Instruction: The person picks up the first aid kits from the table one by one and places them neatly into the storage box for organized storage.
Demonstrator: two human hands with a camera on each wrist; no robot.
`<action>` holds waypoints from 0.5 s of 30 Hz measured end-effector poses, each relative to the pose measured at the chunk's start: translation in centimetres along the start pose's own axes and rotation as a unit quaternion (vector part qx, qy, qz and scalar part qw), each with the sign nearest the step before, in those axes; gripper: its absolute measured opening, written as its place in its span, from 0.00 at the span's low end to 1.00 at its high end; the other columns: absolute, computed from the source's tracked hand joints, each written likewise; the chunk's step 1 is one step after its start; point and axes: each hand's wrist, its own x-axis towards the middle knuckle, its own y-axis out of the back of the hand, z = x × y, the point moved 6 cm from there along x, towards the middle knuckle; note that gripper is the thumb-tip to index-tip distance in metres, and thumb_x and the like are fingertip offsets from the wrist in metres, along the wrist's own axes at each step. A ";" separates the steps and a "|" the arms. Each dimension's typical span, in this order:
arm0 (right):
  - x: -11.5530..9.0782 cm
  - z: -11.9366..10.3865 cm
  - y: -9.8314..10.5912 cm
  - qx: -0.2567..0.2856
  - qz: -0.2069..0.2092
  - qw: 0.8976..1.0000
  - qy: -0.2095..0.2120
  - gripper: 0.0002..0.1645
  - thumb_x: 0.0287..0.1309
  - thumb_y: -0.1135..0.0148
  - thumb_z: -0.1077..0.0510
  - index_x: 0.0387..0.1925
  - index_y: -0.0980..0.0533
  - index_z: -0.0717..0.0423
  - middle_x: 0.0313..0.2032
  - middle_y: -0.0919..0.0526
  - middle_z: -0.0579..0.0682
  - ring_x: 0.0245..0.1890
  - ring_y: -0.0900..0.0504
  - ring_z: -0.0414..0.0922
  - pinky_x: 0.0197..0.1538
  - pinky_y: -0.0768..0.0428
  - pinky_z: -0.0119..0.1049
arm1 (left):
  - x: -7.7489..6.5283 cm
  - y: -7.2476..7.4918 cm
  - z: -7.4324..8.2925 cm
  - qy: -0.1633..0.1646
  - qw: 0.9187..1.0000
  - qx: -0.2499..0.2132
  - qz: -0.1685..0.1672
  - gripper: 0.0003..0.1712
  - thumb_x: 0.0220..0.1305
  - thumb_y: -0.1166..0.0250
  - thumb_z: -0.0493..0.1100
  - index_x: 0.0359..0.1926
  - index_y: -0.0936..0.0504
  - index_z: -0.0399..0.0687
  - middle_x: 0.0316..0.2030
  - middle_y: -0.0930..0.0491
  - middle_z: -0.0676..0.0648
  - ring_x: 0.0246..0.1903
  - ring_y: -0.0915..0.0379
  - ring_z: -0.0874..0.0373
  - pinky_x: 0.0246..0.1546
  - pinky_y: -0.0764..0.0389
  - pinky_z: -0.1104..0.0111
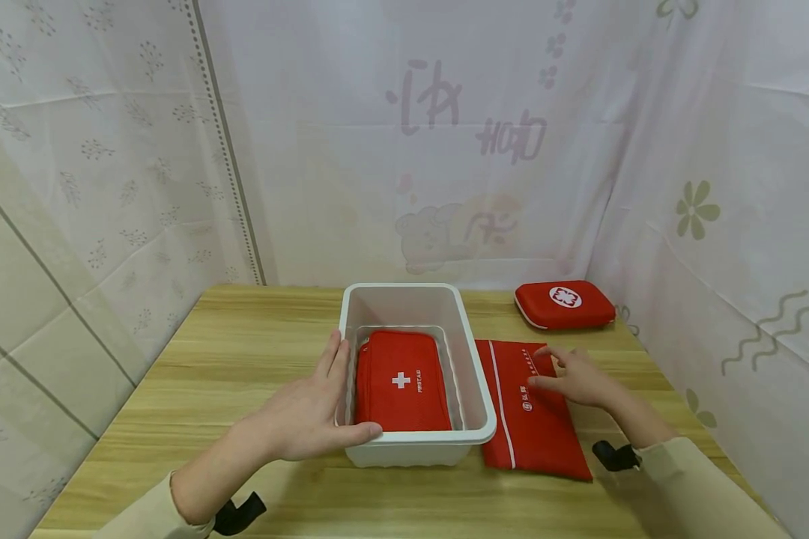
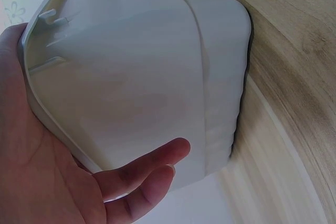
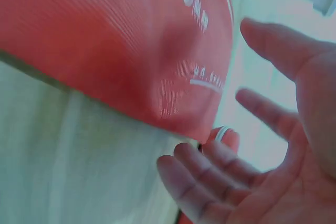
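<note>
A white plastic bin [image 1: 477, 374] stands on the wooden table, with a red first aid pouch [image 1: 394, 408] bearing a white cross lying inside. My left hand [image 1: 300, 419] rests against its near left corner. The thumb lies along the front rim and two fingers reach along the left rim. Other fingers show beside the bin's outer wall [image 2: 131, 93] in the left wrist view. Right of the bin lies a flat red bag [image 1: 535, 442] with a white stripe and white print. My right hand [image 1: 583, 378] hovers over its upper right part, fingers spread and holding nothing.
A red hard-shell case [image 1: 593, 303] with a white round emblem lies at the back right of the table [image 1: 256, 344]. Patterned curtains [image 1: 350, 150] hang behind the table and on both sides.
</note>
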 end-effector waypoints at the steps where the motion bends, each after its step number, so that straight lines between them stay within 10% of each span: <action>1: 0.4 0.3 0.2 0.010 -0.001 1.000 -0.010 0.44 0.61 0.31 0.40 0.68 0.33 0.60 0.58 0.35 0.78 0.57 0.30 0.70 0.48 0.22 0.61 | 0.0 0.0 0.0 0.000 1.000 0.001 0.000 0.73 0.56 0.50 0.87 0.81 0.74 0.47 0.81 0.81 0.48 0.15 0.34 0.65 0.21 0.30 0.70; 8: 3.2 2.5 0.2 0.084 -0.029 0.992 -0.087 0.58 0.57 0.27 0.40 0.77 0.48 0.55 0.60 0.43 0.76 0.58 0.45 0.68 0.51 0.24 0.55 | -0.1 0.0 -0.1 -0.002 1.000 0.002 0.005 0.74 0.53 0.53 0.89 0.81 0.71 0.47 0.81 0.79 0.47 0.24 0.24 0.62 0.24 0.26 0.69; 15: 4.1 3.4 -0.5 0.158 -0.057 0.984 -0.067 0.59 0.58 0.27 0.47 0.79 0.54 0.53 0.62 0.35 0.72 0.59 0.31 0.64 0.55 0.26 0.51 | 0.0 0.0 -0.1 -0.006 1.000 0.010 0.009 0.75 0.53 0.55 0.90 0.81 0.71 0.46 0.81 0.78 0.47 0.24 0.24 0.63 0.23 0.28 0.71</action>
